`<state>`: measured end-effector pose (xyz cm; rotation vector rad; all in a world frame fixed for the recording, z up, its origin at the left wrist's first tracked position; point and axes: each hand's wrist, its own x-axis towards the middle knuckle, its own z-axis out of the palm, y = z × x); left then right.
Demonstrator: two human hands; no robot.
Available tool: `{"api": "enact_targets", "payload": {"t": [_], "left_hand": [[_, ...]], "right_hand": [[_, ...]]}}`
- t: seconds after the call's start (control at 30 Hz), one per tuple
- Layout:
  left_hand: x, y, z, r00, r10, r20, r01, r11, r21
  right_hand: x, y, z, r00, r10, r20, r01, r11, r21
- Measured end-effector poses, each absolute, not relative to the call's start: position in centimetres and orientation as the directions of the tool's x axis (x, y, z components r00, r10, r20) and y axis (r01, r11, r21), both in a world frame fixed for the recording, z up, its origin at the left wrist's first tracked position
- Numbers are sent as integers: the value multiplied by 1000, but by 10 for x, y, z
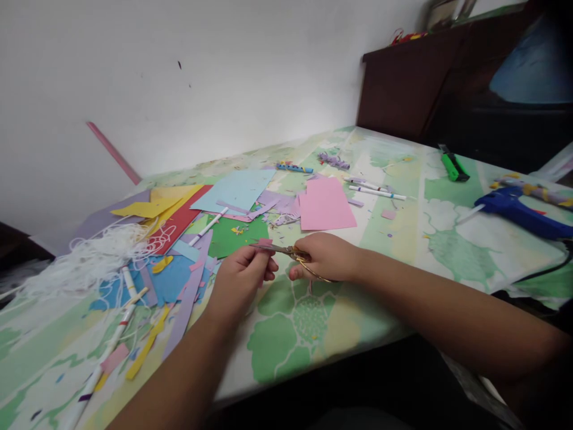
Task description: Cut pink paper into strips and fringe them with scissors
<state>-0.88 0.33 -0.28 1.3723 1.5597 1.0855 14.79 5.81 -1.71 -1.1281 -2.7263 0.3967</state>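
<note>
Near the table's front edge, my right hand [324, 255] is closed around the gold handles of a pair of scissors [283, 248]. The blades point left and lie against a small pink paper piece [265, 242]. That piece is pinched between the thumb and fingers of my left hand [244, 272]. My left fingers partly hide the paper, so its full shape cannot be made out. Just beyond my hands lies a larger pink sheet [327, 204], with a green sheet [242, 235] to its left under scraps.
White string [89, 257] lies tangled at left among coloured papers and white markers [208, 227]. A blue glue gun [521, 212] and a green cutter knife [453, 164] rest at right. Decorated paper rolls [294, 168] lie toward the wall. Scraps dot the tablecloth [286, 349].
</note>
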Motion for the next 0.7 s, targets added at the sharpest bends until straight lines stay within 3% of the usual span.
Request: {"api": "enact_targets", "payload": {"t": [0.7], "left_hand": [[-4,0,0,-197,977,80,496,29,868]], "right_hand": [[149,57,-15,-726,685,61,636,702,-322]]}}
